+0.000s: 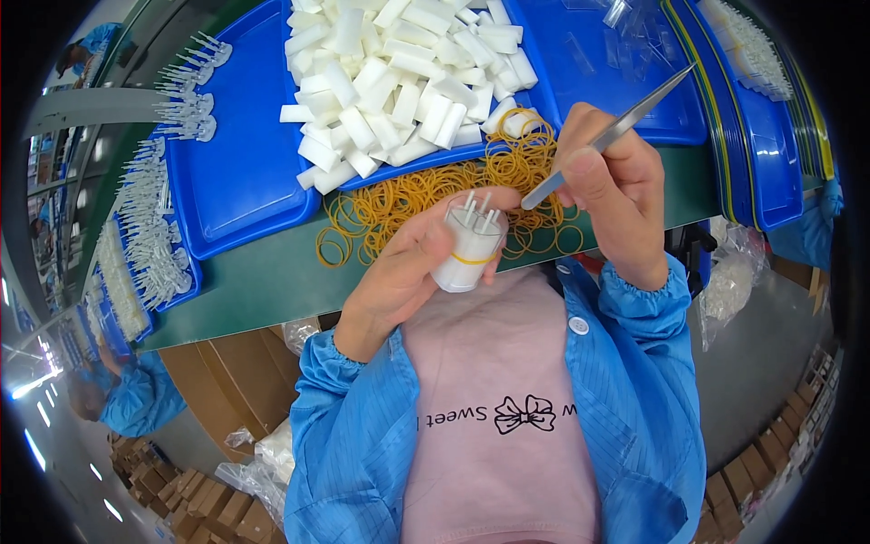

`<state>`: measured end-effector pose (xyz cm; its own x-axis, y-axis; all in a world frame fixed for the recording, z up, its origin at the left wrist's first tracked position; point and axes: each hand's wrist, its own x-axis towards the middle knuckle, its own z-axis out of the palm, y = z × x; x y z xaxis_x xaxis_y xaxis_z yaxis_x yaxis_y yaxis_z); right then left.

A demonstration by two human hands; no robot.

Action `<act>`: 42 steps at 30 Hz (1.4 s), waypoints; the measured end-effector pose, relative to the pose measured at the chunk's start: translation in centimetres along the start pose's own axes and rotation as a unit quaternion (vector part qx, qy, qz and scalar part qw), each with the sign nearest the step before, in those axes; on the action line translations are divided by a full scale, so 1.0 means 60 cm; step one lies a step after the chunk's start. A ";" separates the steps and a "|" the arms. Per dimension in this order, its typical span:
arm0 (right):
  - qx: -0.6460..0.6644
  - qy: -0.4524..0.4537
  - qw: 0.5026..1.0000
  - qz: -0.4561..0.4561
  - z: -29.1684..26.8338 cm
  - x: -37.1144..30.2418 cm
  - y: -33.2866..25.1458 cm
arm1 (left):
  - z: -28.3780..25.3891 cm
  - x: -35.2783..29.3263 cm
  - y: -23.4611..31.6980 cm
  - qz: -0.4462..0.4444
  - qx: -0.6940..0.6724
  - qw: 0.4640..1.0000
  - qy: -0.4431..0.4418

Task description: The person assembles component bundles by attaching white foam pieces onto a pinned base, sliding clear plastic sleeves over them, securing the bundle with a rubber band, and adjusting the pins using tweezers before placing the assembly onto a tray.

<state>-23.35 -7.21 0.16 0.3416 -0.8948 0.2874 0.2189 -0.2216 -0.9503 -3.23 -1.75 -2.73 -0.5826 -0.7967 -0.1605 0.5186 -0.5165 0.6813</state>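
Observation:
My left hand [399, 267] is closed around a short clear cylinder [468, 249] with white material inside. A yellow rubber band [471, 261] circles it, and several thin white prongs stand up from its top. In my right hand [616, 186] is a pair of metal tweezers [621, 125], pinched between thumb and fingers. One pointed end rises to the upper right; the broader end points down left toward the cylinder, apart from it. Loose yellow rubber bands [390, 213] lie in a heap just beyond both hands.
White foam blocks [399, 77] fill a blue tray [304, 186] ahead. Another blue tray [652, 100] holds clear plastic pieces [625, 45]. White pronged parts [149, 227] stand at the left. Stacked blue trays [748, 145] rise at the right. The green table edge [245, 308] runs before me.

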 end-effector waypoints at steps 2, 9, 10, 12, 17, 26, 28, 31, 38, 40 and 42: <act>-0.034 -0.021 0.999 -0.017 -0.001 -0.001 0.001 | 0.003 0.000 0.002 -0.019 -0.028 0.999 0.002; -0.010 -0.058 0.997 0.050 0.007 -0.001 0.007 | 0.003 0.000 -0.007 -0.053 -0.132 0.990 -0.005; -0.010 -0.071 0.996 0.043 0.006 -0.002 0.010 | 0.002 -0.001 -0.007 -0.055 -0.132 0.990 -0.005; 0.023 -0.062 0.996 0.068 0.018 -0.002 0.008 | 0.000 0.000 -0.008 -0.053 -0.069 0.996 -0.009; 0.078 -0.068 0.985 0.141 0.028 -0.007 0.006 | 0.001 0.000 -0.006 -0.061 -0.058 0.996 -0.002; -0.118 -0.093 0.989 -0.003 0.027 -0.013 0.021 | -0.006 0.002 -0.008 -0.064 -0.049 0.997 0.016; 0.055 -0.043 0.997 0.032 0.036 -0.017 0.015 | -0.004 0.001 -0.007 -0.063 -0.071 0.995 0.006; 0.066 0.007 0.997 0.027 0.017 -0.017 0.018 | 0.008 0.005 -0.006 -0.033 -0.067 0.997 0.032; -0.021 -0.021 0.999 0.040 0.002 -0.013 0.006 | -0.002 0.007 -0.012 -0.044 -0.120 0.992 -0.021; 0.001 -0.026 0.998 0.052 0.006 -0.013 0.009 | -0.012 0.006 -0.019 -0.036 -0.118 0.991 -0.046; 0.023 -0.031 0.997 0.063 0.009 -0.013 0.014 | -0.014 0.004 -0.022 -0.056 -0.148 0.986 -0.046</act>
<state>-22.90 -6.48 -0.81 0.4244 -0.8885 0.1744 0.2123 -0.0896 -0.9731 -3.51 -1.51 -4.28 -0.6944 -0.7043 -0.1480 0.5992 -0.6797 0.4231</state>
